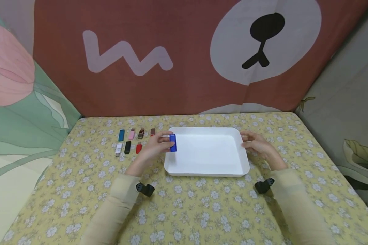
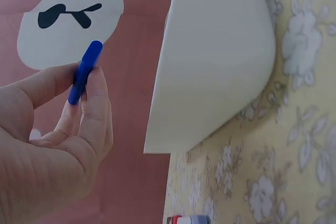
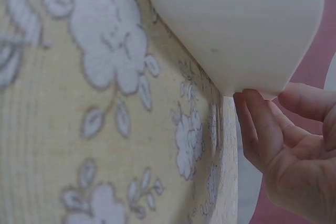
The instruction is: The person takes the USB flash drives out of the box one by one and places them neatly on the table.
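Between thumb and fingertips, my left hand (image 1: 154, 146) pinches a blue USB flash drive (image 1: 173, 143). It is over the left rim of a white rectangular tray (image 1: 207, 172). In the left wrist view the drive (image 2: 85, 72) is seen on its narrow edge, above the tray's outer wall (image 2: 215, 51). At the opposite end, my right hand (image 1: 257, 144) holds the tray's right side. The right wrist view shows this thumb (image 3: 304, 99) at the rim and the fingers (image 3: 260, 116) against the outer wall.
Left of the tray lie several flash drives in two rows: teal (image 1: 121, 135), pink (image 1: 131, 134), brown (image 1: 141, 133) and dark red (image 1: 152, 132) behind; white (image 1: 118, 149), black (image 1: 127, 147) and red (image 1: 139, 148) in front. A flowered cloth (image 1: 187, 207) covers the table; printed curtains (image 1: 125, 92) hang behind.
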The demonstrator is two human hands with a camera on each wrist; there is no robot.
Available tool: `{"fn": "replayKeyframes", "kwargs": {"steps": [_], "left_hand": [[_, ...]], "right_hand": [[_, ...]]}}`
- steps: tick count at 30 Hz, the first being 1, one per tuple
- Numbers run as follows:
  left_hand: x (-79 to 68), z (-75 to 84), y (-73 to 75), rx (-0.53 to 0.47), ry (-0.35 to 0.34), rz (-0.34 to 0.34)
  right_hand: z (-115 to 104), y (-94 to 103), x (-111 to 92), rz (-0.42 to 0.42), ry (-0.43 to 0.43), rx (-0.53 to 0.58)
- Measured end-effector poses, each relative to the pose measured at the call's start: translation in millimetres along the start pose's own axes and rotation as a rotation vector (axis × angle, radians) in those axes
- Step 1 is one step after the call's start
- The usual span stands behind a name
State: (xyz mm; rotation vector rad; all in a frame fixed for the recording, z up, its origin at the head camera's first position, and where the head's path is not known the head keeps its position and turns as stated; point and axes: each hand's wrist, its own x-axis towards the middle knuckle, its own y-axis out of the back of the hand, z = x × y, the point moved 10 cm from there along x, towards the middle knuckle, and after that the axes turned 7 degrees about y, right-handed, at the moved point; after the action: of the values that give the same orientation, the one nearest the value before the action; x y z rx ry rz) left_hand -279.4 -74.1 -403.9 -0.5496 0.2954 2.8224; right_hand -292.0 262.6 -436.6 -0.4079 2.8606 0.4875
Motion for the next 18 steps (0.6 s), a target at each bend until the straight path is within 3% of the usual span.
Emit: {"fn": "replayKeyframes", "kwargs": {"steps": [12, 18], "left_hand": [[-3.0, -11.1, 18.9, -0.023, 0.001, -0.005], [-3.3, -22.9, 29.7, 0.018, 0.021, 0.006]], "right_hand": [[0.6, 0.9, 0.5, 0.005, -0.011, -0.005], [0.7, 0.3, -0.2, 0.001, -0.008, -0.003]]}}
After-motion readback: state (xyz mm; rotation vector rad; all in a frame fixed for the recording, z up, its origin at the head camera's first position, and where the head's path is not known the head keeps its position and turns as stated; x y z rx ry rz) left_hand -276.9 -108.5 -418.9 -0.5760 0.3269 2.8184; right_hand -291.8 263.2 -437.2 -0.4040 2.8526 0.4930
